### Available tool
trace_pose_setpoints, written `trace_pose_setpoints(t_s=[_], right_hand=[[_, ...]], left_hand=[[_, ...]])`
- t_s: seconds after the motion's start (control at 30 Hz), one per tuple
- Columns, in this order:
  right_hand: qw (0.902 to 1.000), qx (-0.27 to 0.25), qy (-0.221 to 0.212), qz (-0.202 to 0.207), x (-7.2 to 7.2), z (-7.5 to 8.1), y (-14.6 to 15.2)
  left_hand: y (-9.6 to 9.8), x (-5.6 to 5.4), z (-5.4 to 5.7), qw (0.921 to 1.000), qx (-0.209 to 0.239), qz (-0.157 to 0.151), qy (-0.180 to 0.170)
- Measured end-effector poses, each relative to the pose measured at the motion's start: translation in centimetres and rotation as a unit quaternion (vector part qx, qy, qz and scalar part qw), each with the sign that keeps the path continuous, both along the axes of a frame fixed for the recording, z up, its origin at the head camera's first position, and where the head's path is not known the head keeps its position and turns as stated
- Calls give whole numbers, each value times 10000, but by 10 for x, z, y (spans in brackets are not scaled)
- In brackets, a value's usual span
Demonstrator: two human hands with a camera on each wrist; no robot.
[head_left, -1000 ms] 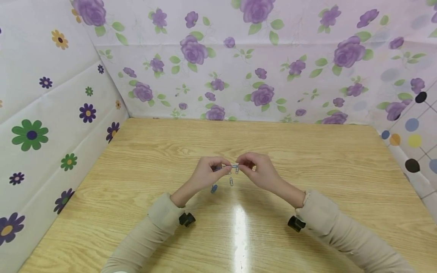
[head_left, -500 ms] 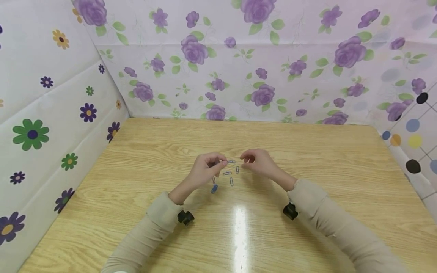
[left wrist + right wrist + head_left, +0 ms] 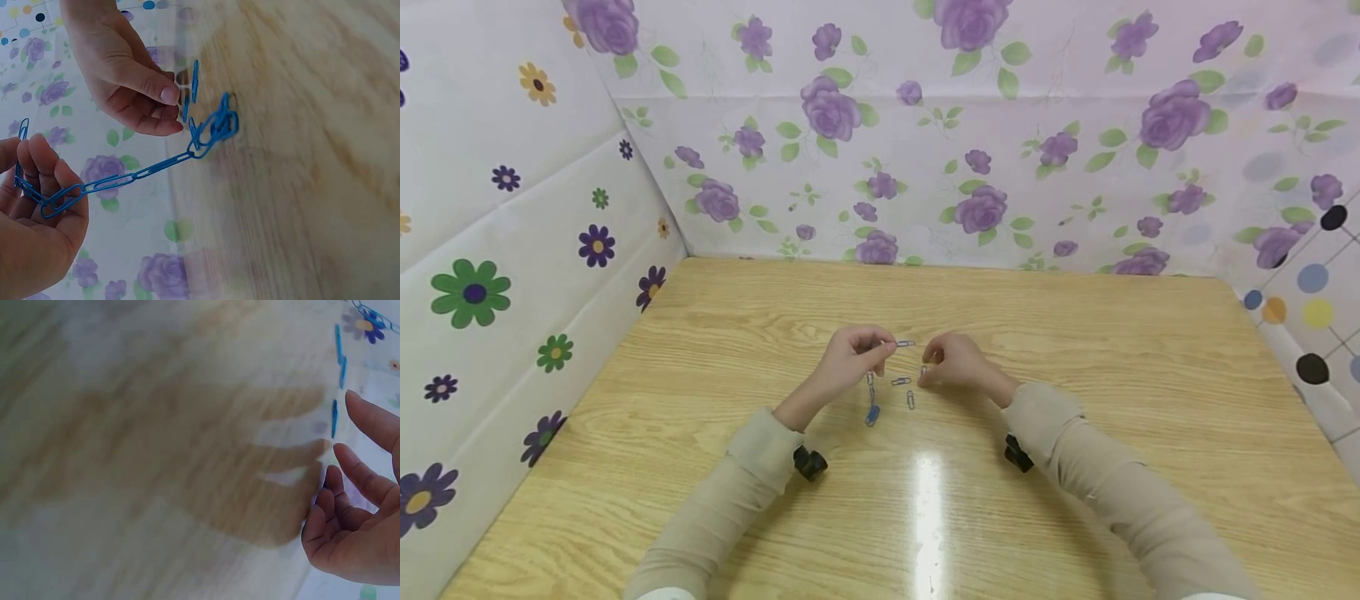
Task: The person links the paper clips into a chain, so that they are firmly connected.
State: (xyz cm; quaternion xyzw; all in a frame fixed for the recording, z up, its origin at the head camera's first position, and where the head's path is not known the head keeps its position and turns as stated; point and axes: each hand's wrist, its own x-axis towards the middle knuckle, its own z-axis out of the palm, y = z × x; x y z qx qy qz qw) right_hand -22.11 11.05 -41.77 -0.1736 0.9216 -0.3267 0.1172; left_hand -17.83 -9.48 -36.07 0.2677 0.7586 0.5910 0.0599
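Observation:
My left hand (image 3: pixel 850 358) pinches the end of a paper clip chain (image 3: pixel 107 183) between thumb and fingers, above the table. One blue clip (image 3: pixel 906 343) sticks out past the fingertips to the right. Below the palm the chain hangs down to a bunched heap of blue clips (image 3: pixel 872 415) on the wood. To the right, my right hand (image 3: pixel 957 362) is low over the table, thumb and forefinger spread around a loose paper clip (image 3: pixel 334 419). In the right wrist view a gap shows between those fingertips and the clip.
Two more loose paper clips, one lying crosswise (image 3: pixel 901 381) and one lengthwise (image 3: pixel 911 400), rest on the wooden table (image 3: pixel 1075 375) between the hands. A flowered cloth (image 3: pixel 925 150) stands along the back edge, with patterned sheets at both sides.
My right hand has let go of the chain's end and moved down to a loose clip. The left hand has drawn slightly up and back, still holding the chain.

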Motion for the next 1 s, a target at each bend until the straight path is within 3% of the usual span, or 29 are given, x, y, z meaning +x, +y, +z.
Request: trace_pose_setpoints(t_s=[0.37,0.63,0.87,1.0], right_hand=[[9997,76,218,48,8,-2,-12],[9992,227,247,-207,7,-3,-12],[9992,209,93,-331,6,-2,-9],[9987,202,122,-462,6,-1,-7]], left_hand=[[-1,-10,-6,9996,-202,132,-139],[-3,-17,-13,9993,-320,153,-151],[-6,-33,-38,9993,-289,171,-166],[-6,-35,-42,9992,-297,207,-143]])
